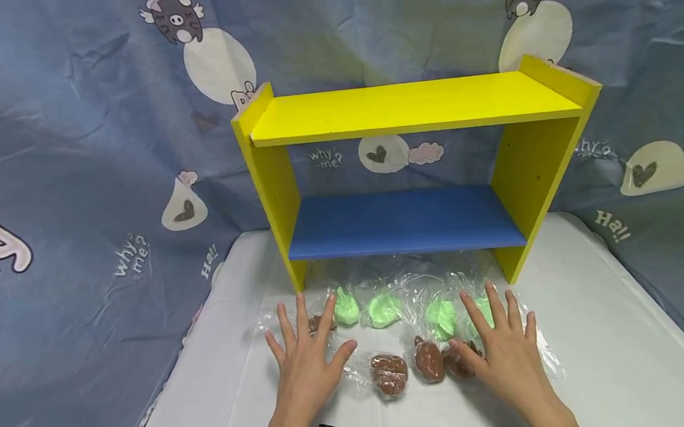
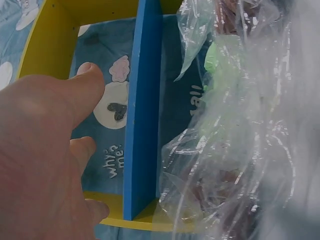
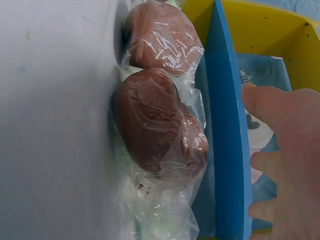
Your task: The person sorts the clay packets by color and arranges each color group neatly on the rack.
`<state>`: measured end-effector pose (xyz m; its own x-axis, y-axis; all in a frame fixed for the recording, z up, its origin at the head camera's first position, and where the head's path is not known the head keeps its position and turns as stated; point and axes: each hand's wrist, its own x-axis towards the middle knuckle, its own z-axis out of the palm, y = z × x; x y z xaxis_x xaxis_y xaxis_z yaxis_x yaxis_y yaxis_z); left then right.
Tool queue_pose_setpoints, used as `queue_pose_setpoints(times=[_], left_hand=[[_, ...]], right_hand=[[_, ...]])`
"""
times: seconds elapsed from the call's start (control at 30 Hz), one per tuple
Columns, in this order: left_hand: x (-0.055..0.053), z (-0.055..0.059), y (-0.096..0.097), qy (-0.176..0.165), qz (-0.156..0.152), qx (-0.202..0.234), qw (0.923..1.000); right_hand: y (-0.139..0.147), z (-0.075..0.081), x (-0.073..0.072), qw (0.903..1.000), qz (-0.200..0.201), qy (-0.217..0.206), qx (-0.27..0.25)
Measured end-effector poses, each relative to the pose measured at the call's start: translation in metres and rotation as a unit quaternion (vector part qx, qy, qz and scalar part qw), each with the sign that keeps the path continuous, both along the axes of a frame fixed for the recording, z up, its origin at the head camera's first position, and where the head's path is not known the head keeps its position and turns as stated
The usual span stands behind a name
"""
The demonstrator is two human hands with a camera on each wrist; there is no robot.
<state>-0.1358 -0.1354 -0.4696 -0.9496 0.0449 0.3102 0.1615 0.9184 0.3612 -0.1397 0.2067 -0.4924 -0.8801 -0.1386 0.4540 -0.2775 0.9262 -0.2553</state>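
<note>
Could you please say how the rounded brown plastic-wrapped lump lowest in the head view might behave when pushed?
The rounded brown lump might roll little, since loose clear plastic wrap spreads beside it. That crinkled, glossy wrap is probably floppy and perhaps slippery.

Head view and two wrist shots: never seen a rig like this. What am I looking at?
There is no robot here, just a person's bare hands. The head camera looks forward and down at the left hand and right hand. The other two pictures come from cameras worn on the wrists, so the scene looks turned sideways there.

On the white surface lie green lumps and, mostly nearer the person, brown lumps, in clear plastic. Behind them stands a yellow shelf unit with a blue board. Both hands are spread, holding nothing.
</note>
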Motion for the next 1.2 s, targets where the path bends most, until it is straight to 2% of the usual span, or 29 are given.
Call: queue_pose_setpoints(times=[0.17, 0.3, 0.43, 0.6, 0.7, 0.83, 0.97, 1.2], left_hand=[[-0.001, -0.001, -0.001, -0.004, -0.010, -0.007, 0.9999], [-0.004, 0.002, -0.005, 0.011, -0.027, 0.008, 0.9995], [-0.010, 0.008, -0.010, 0.028, -0.042, 0.022, 0.9985], [-0.017, 0.016, -0.018, 0.040, -0.046, 0.028, 0.9977], [-0.021, 0.020, -0.024, 0.050, -0.052, 0.054, 0.9959], [-0.032, 0.026, -0.031, 0.069, -0.063, 0.083, 0.9921], [-0.045, 0.032, -0.037, 0.088, -0.067, 0.106, 0.9882], [-0.062, 0.039, -0.045, 0.098, -0.075, 0.136, 0.9829]], right_hand=[[0.001, -0.006, 0.001, 0.9994, 0.028, 0.007, -0.017], [0.000, -0.009, 0.002, 0.9982, 0.052, 0.009, -0.029], [-0.001, -0.008, 0.004, 0.9976, 0.059, 0.004, -0.036], [-0.003, -0.007, 0.008, 0.9971, 0.074, 0.004, -0.017], [-0.005, -0.006, 0.010, 0.9964, 0.084, 0.011, 0.007], [-0.006, -0.006, 0.013, 0.9961, 0.083, 0.013, 0.025], [-0.009, -0.009, 0.018, 0.9961, 0.082, -0.011, 0.031], [-0.013, -0.015, 0.022, 0.9964, 0.070, -0.026, 0.042]])
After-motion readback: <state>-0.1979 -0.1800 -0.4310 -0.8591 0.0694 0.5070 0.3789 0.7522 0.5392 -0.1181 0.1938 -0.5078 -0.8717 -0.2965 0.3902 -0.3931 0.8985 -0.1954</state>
